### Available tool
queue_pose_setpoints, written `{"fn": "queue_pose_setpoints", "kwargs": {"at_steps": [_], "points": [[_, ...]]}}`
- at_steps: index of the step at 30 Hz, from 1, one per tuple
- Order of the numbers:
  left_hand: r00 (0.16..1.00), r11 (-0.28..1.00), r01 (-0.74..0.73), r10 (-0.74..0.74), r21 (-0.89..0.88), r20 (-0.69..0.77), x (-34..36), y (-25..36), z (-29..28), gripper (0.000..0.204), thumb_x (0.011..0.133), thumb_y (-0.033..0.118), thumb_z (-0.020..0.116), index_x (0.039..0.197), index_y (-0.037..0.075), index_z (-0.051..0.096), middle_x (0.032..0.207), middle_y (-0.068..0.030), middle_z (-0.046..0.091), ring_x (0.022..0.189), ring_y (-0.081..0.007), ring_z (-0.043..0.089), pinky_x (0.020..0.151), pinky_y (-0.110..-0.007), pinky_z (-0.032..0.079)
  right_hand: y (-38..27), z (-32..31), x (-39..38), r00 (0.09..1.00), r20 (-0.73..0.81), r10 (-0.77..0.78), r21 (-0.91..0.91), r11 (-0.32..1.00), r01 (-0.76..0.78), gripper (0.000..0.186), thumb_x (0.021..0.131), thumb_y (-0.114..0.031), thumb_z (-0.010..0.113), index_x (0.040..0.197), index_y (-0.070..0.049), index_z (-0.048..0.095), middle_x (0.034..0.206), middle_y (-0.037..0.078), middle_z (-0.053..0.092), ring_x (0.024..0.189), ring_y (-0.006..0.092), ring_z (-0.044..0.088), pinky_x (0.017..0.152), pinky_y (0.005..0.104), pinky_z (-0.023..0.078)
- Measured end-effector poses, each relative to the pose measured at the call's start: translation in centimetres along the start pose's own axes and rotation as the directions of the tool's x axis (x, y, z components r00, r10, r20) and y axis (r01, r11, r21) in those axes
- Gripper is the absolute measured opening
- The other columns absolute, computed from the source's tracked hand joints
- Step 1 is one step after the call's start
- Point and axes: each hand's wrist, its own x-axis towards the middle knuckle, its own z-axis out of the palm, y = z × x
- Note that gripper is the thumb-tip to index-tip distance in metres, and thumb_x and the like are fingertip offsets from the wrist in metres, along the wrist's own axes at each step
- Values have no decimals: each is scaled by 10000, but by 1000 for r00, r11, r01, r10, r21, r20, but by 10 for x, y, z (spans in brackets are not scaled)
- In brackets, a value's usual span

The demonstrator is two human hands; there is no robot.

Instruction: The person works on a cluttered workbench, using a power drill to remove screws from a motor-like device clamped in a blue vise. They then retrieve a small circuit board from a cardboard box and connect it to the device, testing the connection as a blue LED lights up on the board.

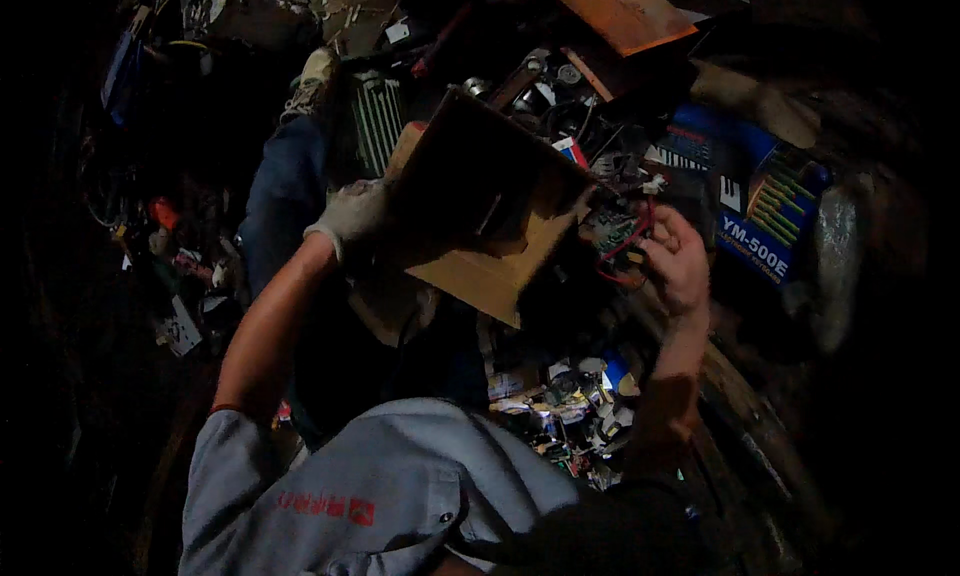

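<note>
A dark open box with brown cardboard point(490, 271) fills the middle of the head view, tilted. My left hand point(350, 216), in a pale glove, grips it at its left side. My bare right hand point(675, 261) is closed on a small green circuit board point(615, 231) with red wires and small parts, just right of the box. What lies deep inside the box is too dark to make out.
Jumbled scrap parts point(555, 416) lie below the box, with more point(180, 256) at left and top. A green finned metal piece point(375, 126), an orange panel point(620, 11) and a blue keyboard carton point(760, 206) surround the work. My leg point(280, 196) stretches out at left.
</note>
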Motion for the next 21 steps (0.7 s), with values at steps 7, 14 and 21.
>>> {"fn": "queue_pose_setpoints", "kwargs": {"at_steps": [7, 14, 21], "points": [[916, 881, -171, 307, 440, -258, 2, -69, 110, 412, 884, 176, 494, 1256, 4, 526, 855, -167, 680, 755, -363, 672, 680, -496, 526, 143, 17, -26, 967, -240, -82, 511, 836, 198, 686, 829, -442, 694, 1342, -38, 480, 1300, 135, 529, 1190, 282, 533, 984, 418, 464], [968, 974, -102, 145, 205, -206, 0, -40, 73, 653, 881, 219, 545, 1450, 8, 303, 877, -206, 668, 833, -378, 651, 734, -481, 516, 319, 43, 48, 912, -237, 335, 758, 651, -41, 477, 966, -346, 510, 1377, -107, 465, 1380, 46, 474, 1275, 226, 424, 1085, 356, 327], [987, 990, 124, -116, -62, 115, 20, 44, -56, 811, 834, 314, 649, 1467, -16, 263, 1067, -245, 626, 921, -385, 635, 842, -449, 514, 164, 49, 83, 863, -503, 48, 448, 868, 213, 516, 941, -337, 515, 1397, -101, 467, 1411, 50, 469, 1287, 226, 422, 1111, 386, 299]]}}
